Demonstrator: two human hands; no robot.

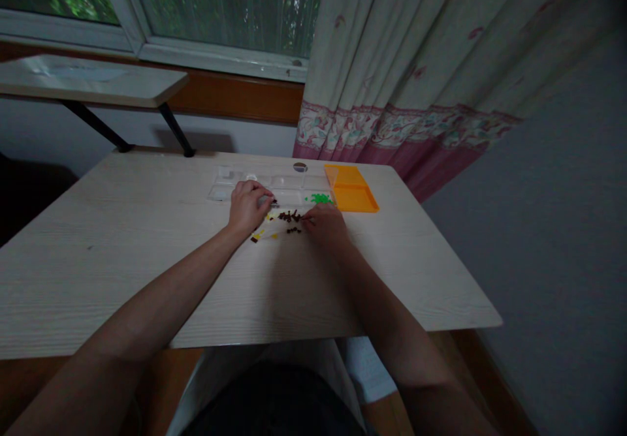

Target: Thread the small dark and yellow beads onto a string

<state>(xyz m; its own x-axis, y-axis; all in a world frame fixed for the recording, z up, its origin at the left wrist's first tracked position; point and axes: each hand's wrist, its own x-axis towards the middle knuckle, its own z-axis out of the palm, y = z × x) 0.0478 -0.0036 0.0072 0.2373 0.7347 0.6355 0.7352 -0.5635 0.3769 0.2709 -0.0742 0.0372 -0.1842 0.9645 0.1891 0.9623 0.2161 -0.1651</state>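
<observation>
My left hand (246,209) rests at the front of a clear compartment box (292,197), its fingers drawn together at a small dark bit. What those fingers hold, if anything, is too small to make out. A loose pile of small dark brown pieces (289,216) lies on the table between my hands. At the pile's right side, my right hand (327,226) has its thumb and fingertips pinched together; their contents cannot be made out. Small yellow pieces (259,234) are scattered below my left hand. Small green pieces (321,198) sit in the box's right front compartment.
An orange tray (361,199) adjoins the box on the right. Behind the box lies a small round dark object (300,167). The pale wooden table (225,312) carries a raised shelf (93,83) at back left. A curtain (372,96) hangs behind, with a wall to the right.
</observation>
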